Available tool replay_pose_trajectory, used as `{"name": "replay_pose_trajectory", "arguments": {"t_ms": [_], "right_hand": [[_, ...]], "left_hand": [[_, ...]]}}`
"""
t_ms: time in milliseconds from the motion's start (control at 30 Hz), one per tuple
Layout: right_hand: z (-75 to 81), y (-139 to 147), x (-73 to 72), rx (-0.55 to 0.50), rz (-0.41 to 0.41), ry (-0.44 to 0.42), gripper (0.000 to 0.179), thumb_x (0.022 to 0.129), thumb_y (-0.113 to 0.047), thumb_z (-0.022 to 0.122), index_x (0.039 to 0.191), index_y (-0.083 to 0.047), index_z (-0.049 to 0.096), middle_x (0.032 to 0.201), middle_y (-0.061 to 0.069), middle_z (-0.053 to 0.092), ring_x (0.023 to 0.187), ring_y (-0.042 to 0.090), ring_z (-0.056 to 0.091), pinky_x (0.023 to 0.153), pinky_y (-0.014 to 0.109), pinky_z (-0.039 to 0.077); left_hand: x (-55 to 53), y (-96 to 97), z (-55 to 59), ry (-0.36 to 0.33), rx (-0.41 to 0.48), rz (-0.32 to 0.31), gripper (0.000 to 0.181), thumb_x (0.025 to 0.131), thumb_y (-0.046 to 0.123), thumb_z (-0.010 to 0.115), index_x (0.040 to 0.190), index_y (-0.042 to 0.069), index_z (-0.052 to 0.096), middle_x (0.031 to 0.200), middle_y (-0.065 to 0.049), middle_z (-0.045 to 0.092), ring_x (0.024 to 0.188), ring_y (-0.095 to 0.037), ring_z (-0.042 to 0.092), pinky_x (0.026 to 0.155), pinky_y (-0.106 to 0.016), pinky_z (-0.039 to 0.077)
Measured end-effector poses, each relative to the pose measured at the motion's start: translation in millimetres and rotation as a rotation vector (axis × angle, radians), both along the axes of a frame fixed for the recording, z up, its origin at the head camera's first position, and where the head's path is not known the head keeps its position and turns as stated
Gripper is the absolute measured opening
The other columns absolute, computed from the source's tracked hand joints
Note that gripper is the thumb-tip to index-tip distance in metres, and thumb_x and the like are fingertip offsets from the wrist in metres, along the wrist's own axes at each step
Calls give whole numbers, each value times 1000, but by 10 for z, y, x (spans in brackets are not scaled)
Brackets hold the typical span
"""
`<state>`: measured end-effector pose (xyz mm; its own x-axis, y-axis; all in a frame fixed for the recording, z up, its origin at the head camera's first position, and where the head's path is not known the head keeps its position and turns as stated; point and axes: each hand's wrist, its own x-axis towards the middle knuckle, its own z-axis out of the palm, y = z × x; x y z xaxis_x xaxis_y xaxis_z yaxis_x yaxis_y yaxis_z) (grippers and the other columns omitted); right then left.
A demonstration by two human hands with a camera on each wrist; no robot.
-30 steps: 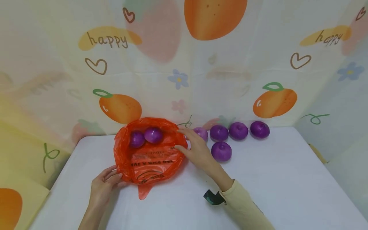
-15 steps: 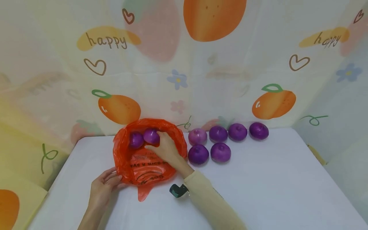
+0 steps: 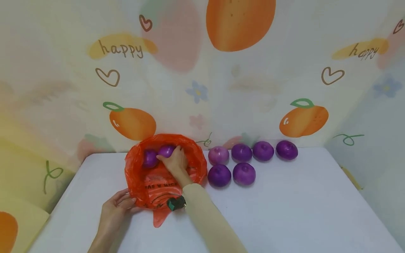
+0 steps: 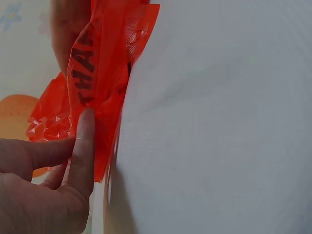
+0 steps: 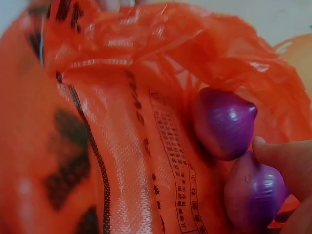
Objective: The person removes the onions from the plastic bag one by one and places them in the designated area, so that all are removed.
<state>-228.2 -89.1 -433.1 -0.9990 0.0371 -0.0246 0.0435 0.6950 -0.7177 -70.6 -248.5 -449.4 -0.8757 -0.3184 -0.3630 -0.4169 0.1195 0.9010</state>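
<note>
A red plastic bag (image 3: 197,154) with black print lies with its mouth spread wide at the left of the table. Two purple onions are inside: one onion (image 3: 150,159) at the left, and a second onion (image 3: 166,150) beside it, gripped between the thumb and fingers of my right hand (image 3: 174,162). Up close in the right wrist view, the thumb (image 5: 280,156) lies against the held onion (image 5: 253,195), near the other onion (image 5: 225,124). My left hand (image 3: 115,209) touches the bag's left side from outside; in the left wrist view its fingers (image 4: 84,146) extend along the plastic.
To the right of the bag stand several more purple onions, with a row at the back including the far-right onion (image 3: 286,150), and two in front, one being the onion (image 3: 244,174). A fruit-print cloth (image 3: 240,98) hangs behind the white table (image 3: 284,211).
My right hand has moved left from the bag's right rim into its mouth and taken hold of the right onion inside. My left hand stays at the bag's left side.
</note>
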Motion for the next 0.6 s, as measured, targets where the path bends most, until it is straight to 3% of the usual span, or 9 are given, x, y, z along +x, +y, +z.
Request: {"name": "replay_pose_trajectory", "arguments": {"t_ms": [133, 300, 600], "right_hand": [[-28, -3, -18, 96, -34, -2, 74, 73, -56, 80, 121, -5, 56, 113, 11, 66, 103, 27, 65, 90, 38, 54], [6, 22, 3, 105, -23, 17, 71, 70, -49, 85, 118, -5, 58, 109, 12, 67, 99, 29, 65, 88, 39, 55], [215, 52, 174, 201, 66, 18, 83, 69, -47, 85, 132, -4, 52, 117, 14, 63, 103, 32, 64, 88, 42, 54]], "left_hand": [[26, 16, -21, -13, -5, -9, 53, 98, 9, 56, 147, -1, 37, 129, -19, 60, 87, -9, 69, 78, -27, 58], [33, 18, -9, 2, 7, 4, 53, 97, 8, 56, 146, 0, 38, 124, -16, 64, 86, -10, 70, 77, -27, 58], [53, -49, 30, 59, 64, 44, 53, 96, 6, 58, 146, 0, 39, 109, 0, 69, 82, -11, 70, 76, -27, 58]]}}
